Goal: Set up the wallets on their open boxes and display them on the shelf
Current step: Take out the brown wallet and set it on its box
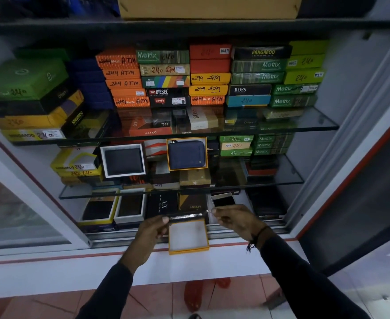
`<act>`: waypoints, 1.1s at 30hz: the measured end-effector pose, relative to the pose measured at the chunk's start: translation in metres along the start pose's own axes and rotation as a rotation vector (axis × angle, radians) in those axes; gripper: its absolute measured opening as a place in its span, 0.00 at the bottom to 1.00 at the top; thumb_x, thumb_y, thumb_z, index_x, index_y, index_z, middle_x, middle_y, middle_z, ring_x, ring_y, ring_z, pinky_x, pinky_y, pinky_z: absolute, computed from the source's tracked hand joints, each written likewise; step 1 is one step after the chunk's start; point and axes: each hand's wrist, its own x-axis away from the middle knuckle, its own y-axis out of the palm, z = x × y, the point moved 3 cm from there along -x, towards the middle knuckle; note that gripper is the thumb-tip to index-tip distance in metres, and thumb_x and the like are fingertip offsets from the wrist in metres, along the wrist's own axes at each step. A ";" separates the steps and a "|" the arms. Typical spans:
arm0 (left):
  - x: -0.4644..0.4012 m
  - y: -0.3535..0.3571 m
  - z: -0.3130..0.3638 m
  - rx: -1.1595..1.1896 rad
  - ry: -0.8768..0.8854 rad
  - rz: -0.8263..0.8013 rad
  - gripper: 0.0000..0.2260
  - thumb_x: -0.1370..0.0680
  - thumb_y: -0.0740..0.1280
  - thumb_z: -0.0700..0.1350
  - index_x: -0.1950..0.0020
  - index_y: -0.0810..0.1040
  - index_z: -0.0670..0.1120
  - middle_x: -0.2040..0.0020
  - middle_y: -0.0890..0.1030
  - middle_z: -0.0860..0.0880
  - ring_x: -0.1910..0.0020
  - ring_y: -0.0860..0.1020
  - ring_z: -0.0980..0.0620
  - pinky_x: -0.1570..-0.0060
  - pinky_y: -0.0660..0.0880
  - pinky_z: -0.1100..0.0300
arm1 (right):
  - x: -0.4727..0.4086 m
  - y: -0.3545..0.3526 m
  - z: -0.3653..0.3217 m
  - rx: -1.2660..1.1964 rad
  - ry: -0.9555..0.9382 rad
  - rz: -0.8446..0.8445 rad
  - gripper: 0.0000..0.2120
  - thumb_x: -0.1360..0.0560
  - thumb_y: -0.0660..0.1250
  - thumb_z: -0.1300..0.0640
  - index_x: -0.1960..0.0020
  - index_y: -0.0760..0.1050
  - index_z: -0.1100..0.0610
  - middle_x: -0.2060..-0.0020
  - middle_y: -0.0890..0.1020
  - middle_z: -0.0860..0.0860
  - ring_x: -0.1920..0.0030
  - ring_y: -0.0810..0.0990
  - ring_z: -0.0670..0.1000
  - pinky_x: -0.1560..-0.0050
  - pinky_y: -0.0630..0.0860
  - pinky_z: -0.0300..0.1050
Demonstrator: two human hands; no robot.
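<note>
Orange-rimmed open box (188,237), near cabinet ledge, left hand (151,229) clamped on it; dark zip wallet (186,215) at its far edge, right hand (235,218) pinching the end. I judge: loose seating, wallet slides off.

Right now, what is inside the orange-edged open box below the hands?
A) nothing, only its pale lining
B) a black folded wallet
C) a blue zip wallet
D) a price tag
A: the orange-edged box shows only its bare pale lining, while the left hand and right hand hold the dark zip wallet edge-on above its far rim.
</note>
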 end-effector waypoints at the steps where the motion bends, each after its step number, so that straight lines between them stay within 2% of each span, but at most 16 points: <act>1: 0.002 0.000 0.000 -0.035 0.026 0.020 0.14 0.33 0.77 0.56 0.57 0.86 0.46 0.63 0.77 0.44 0.66 0.73 0.54 0.64 0.67 0.58 | 0.002 0.001 -0.004 0.014 -0.011 0.021 0.11 0.27 0.74 0.62 0.47 0.84 0.65 0.51 0.83 0.60 0.50 0.80 0.55 0.45 0.79 0.45; 3: 0.006 0.007 -0.002 -0.019 0.073 0.090 0.03 0.26 0.74 0.45 0.55 0.85 0.45 0.67 0.81 0.50 0.69 0.77 0.58 0.66 0.72 0.63 | 0.008 0.018 -0.006 -0.030 -0.050 0.043 0.14 0.28 0.74 0.63 0.45 0.82 0.68 0.50 0.84 0.61 0.49 0.81 0.56 0.46 0.80 0.46; 5: 0.005 0.017 -0.006 0.006 0.106 0.186 0.04 0.26 0.74 0.37 0.53 0.85 0.45 0.66 0.85 0.53 0.65 0.82 0.58 0.64 0.77 0.64 | 0.014 0.046 -0.002 -0.032 -0.112 0.096 0.16 0.30 0.76 0.63 0.45 0.81 0.70 0.49 0.85 0.63 0.51 0.83 0.56 0.53 0.83 0.44; 7: 0.003 0.027 -0.010 0.017 0.115 0.229 0.08 0.28 0.75 0.36 0.51 0.85 0.43 0.59 0.88 0.49 0.56 0.84 0.51 0.54 0.79 0.57 | 0.015 0.077 0.009 0.066 -0.155 0.172 0.14 0.32 0.77 0.64 0.49 0.83 0.69 0.52 0.86 0.61 0.56 0.84 0.53 0.60 0.83 0.41; 10: 0.002 0.030 -0.017 0.025 0.110 0.280 0.10 0.28 0.75 0.36 0.48 0.86 0.45 0.53 0.88 0.47 0.49 0.83 0.46 0.45 0.79 0.50 | 0.013 0.102 0.022 0.129 -0.205 0.278 0.08 0.31 0.77 0.66 0.53 0.84 0.67 0.56 0.87 0.58 0.63 0.83 0.49 0.62 0.83 0.44; 12: 0.002 0.025 -0.023 0.033 0.094 0.315 0.11 0.29 0.76 0.38 0.47 0.86 0.44 0.50 0.87 0.41 0.47 0.82 0.41 0.44 0.77 0.45 | 0.011 0.104 0.021 0.162 -0.221 0.271 0.07 0.30 0.76 0.65 0.53 0.84 0.67 0.59 0.86 0.57 0.66 0.82 0.47 0.62 0.83 0.43; 14: 0.003 0.017 -0.026 0.039 0.083 0.310 0.11 0.29 0.77 0.39 0.47 0.86 0.44 0.49 0.87 0.39 0.48 0.82 0.40 0.50 0.79 0.47 | 0.013 0.100 0.018 0.238 -0.228 0.237 0.08 0.30 0.77 0.63 0.53 0.85 0.65 0.57 0.87 0.57 0.65 0.82 0.46 0.64 0.83 0.40; 16: 0.004 0.010 -0.024 0.052 0.067 0.268 0.08 0.28 0.76 0.39 0.49 0.87 0.43 0.53 0.87 0.41 0.51 0.83 0.42 0.55 0.80 0.51 | 0.015 0.087 0.010 0.298 -0.230 0.224 0.08 0.30 0.77 0.61 0.52 0.85 0.63 0.56 0.87 0.57 0.63 0.84 0.47 0.63 0.83 0.39; 18: 0.005 0.002 -0.020 0.055 0.051 0.213 0.09 0.29 0.76 0.41 0.50 0.87 0.43 0.56 0.86 0.42 0.56 0.82 0.44 0.58 0.79 0.54 | 0.013 0.060 -0.001 0.256 -0.224 0.218 0.09 0.30 0.77 0.60 0.52 0.85 0.62 0.56 0.87 0.57 0.59 0.84 0.50 0.60 0.82 0.40; 20: 0.004 -0.007 -0.016 0.079 0.027 0.160 0.11 0.33 0.79 0.45 0.52 0.87 0.44 0.59 0.85 0.44 0.58 0.79 0.46 0.59 0.79 0.57 | 0.012 0.026 -0.013 0.176 -0.186 0.165 0.09 0.29 0.76 0.59 0.51 0.85 0.62 0.57 0.87 0.55 0.58 0.83 0.50 0.60 0.80 0.40; 23: 0.004 -0.004 -0.010 0.076 -0.004 -0.021 0.18 0.37 0.81 0.50 0.50 0.87 0.43 0.60 0.83 0.43 0.58 0.79 0.46 0.58 0.79 0.57 | 0.009 -0.004 -0.014 0.043 -0.066 0.012 0.11 0.28 0.74 0.60 0.48 0.84 0.64 0.60 0.83 0.53 0.62 0.79 0.47 0.61 0.78 0.38; 25: 0.007 0.011 -0.010 0.168 -0.029 -0.139 0.26 0.44 0.84 0.54 0.52 0.88 0.43 0.61 0.83 0.43 0.61 0.80 0.48 0.58 0.79 0.57 | 0.006 -0.004 -0.005 -0.157 0.057 -0.042 0.10 0.25 0.71 0.62 0.45 0.82 0.64 0.58 0.81 0.54 0.63 0.76 0.46 0.63 0.78 0.35; 28: 0.013 0.038 -0.007 0.288 -0.067 -0.281 0.27 0.47 0.86 0.52 0.53 0.88 0.41 0.59 0.85 0.42 0.62 0.83 0.50 0.58 0.81 0.58 | 0.002 0.010 0.017 -0.432 0.186 -0.043 0.08 0.22 0.63 0.67 0.48 0.81 0.63 0.60 0.84 0.55 0.63 0.76 0.47 0.67 0.77 0.33; 31: 0.016 0.060 -0.005 0.248 -0.085 -0.376 0.28 0.44 0.85 0.52 0.49 0.87 0.40 0.58 0.85 0.43 0.60 0.84 0.51 0.56 0.81 0.60 | -0.002 0.030 0.033 -0.408 0.176 -0.071 0.09 0.21 0.61 0.67 0.51 0.80 0.62 0.60 0.85 0.56 0.59 0.82 0.50 0.63 0.79 0.36; 33: 0.014 0.063 -0.003 0.251 -0.082 -0.366 0.30 0.41 0.84 0.52 0.45 0.85 0.39 0.55 0.85 0.43 0.58 0.83 0.52 0.55 0.81 0.61 | -0.004 0.041 0.039 -0.406 0.184 -0.064 0.07 0.21 0.63 0.66 0.51 0.79 0.61 0.58 0.81 0.56 0.60 0.80 0.49 0.64 0.79 0.35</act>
